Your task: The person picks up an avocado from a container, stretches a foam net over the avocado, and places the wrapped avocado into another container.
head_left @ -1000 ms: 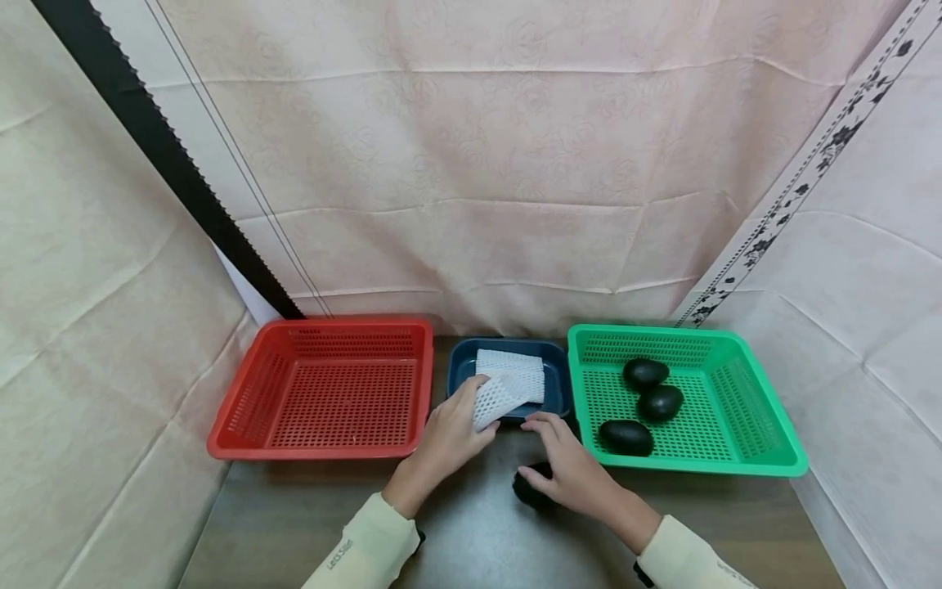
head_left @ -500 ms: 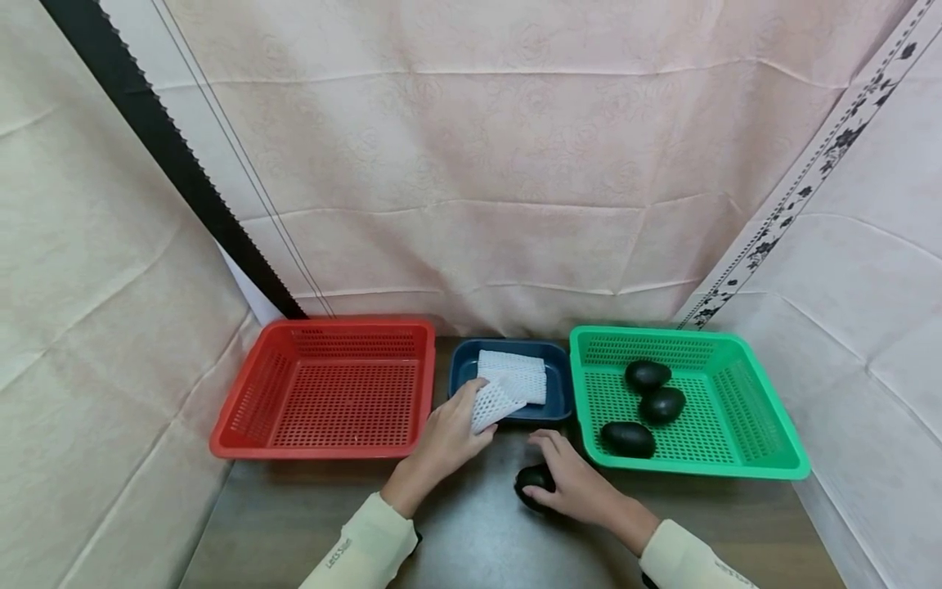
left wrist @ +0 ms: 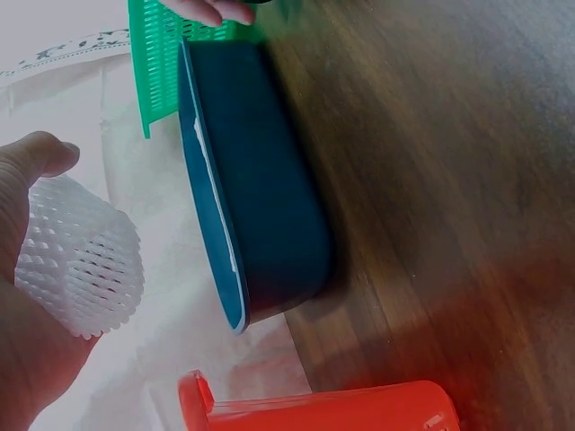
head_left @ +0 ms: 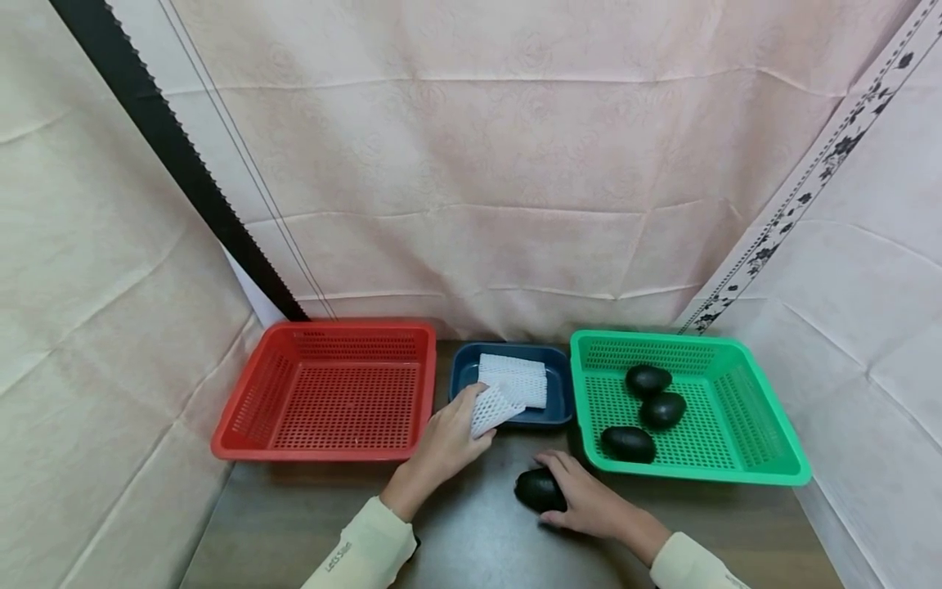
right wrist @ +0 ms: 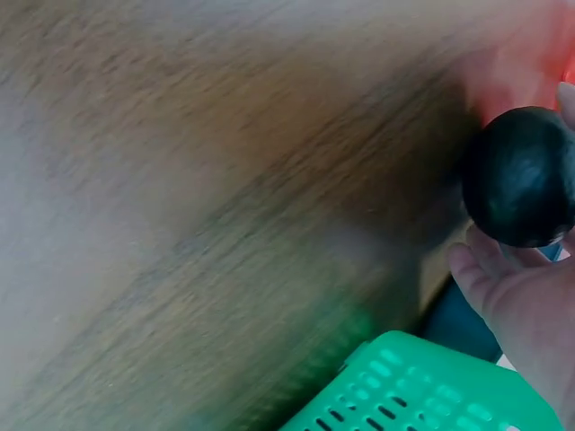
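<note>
My left hand [head_left: 446, 439] holds a white foam net sleeve [head_left: 495, 409], which also shows against the palm in the left wrist view as a mesh tube [left wrist: 85, 260]. My right hand [head_left: 589, 497] grips a dark, oval avocado [head_left: 540, 490] low over the table, thumb on the near side and fingers on the far side. Seen from the right wrist, the avocado [right wrist: 521, 177] looks round and smooth. More white foam net [head_left: 524, 378] lies in a small blue tray [head_left: 559, 393] just beyond the hands. I cannot tell whether the avocado touches the table.
On the right stands a green perforated basket [head_left: 743, 409] with three dark avocados [head_left: 662, 410] inside. A red perforated basket [head_left: 353, 401] is on the left. Cloth curtains [head_left: 471, 164] enclose the back and both sides of the wooden table [head_left: 471, 548].
My right hand has drawn a little nearer to me, and its fingers now close round the avocado, of which more shows. The left hand keeps its place with the foam net sleeve.
</note>
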The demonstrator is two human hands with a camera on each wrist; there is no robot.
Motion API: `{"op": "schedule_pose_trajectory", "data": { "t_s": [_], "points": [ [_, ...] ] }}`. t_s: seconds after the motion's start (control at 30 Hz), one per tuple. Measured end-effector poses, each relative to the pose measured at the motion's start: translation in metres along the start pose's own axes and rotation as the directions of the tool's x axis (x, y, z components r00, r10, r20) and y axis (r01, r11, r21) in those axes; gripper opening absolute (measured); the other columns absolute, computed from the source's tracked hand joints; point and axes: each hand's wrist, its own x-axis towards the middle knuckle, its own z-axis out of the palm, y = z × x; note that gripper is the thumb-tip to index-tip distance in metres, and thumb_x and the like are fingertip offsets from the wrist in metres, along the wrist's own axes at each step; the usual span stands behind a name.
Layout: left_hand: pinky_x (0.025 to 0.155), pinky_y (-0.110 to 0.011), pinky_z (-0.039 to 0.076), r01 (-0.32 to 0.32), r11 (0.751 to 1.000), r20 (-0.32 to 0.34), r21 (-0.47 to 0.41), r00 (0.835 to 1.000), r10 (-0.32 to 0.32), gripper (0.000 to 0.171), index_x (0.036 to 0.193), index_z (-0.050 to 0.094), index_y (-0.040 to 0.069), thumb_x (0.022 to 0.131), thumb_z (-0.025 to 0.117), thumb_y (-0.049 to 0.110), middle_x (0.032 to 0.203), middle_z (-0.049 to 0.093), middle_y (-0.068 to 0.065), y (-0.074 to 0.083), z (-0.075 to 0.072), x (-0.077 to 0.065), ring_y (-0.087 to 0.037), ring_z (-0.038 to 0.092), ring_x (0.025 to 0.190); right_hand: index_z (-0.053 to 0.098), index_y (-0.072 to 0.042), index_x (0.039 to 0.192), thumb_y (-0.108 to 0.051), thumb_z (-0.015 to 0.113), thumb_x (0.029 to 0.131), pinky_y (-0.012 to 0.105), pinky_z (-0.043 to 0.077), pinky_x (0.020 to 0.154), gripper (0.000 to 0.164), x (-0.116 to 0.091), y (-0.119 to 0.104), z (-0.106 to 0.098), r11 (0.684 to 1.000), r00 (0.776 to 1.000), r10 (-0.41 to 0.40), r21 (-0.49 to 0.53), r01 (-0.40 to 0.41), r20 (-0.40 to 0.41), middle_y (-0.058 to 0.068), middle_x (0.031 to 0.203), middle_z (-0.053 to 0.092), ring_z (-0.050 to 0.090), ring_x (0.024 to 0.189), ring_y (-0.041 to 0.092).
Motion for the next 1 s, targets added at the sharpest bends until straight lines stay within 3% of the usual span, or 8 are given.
{"op": "schedule_pose_trajectory", "data": {
  "t_s": [0.43, 0.67, 1.0],
  "points": [
    [0.101, -0.047, 0.056, -0.019, 1.000, -0.016, 0.008, 1.000, 0.019, 0.074, 0.148, 0.046, 0.010, 0.086, 0.085, 0.023, 0.144, 0.059, -0.009, -0.002, 0.000, 0.000, -0.024, 0.065, 0.120, 0.048, -0.014, 0.147, -0.032, 0.081, 0.090, 0.047, 0.050, 0.104, 0.068, 0.000, 0.011, 0.002, 0.999, 0.999, -0.039, -0.012, 0.039, 0.032, 0.003, 0.141, 0.055, 0.054, 0.129, 0.021],
    [0.099, -0.045, 0.057, -0.038, 0.999, -0.053, 0.027, 0.998, 0.040, 0.075, 0.146, 0.047, 0.010, 0.084, 0.087, 0.021, 0.143, 0.060, -0.010, -0.004, 0.001, 0.000, -0.024, 0.067, 0.117, 0.049, -0.013, 0.147, -0.030, 0.083, 0.089, 0.042, 0.054, 0.100, 0.070, -0.004, 0.003, -0.005, 0.997, 0.996, -0.081, 0.016, 0.081, -0.034, 0.000, 0.138, 0.056, 0.057, 0.124, 0.016],
    [0.102, -0.045, 0.055, -0.027, 1.000, -0.038, 0.006, 0.999, 0.027, 0.075, 0.148, 0.045, 0.013, 0.086, 0.085, 0.023, 0.145, 0.060, -0.010, -0.004, -0.001, 0.001, -0.025, 0.066, 0.121, 0.046, -0.021, 0.150, -0.030, 0.084, 0.088, 0.040, 0.055, 0.099, 0.074, -0.008, -0.020, -0.028, 0.991, 0.983, -0.127, 0.014, 0.130, -0.135, -0.001, 0.143, 0.052, 0.057, 0.125, 0.015]
  ]
}}
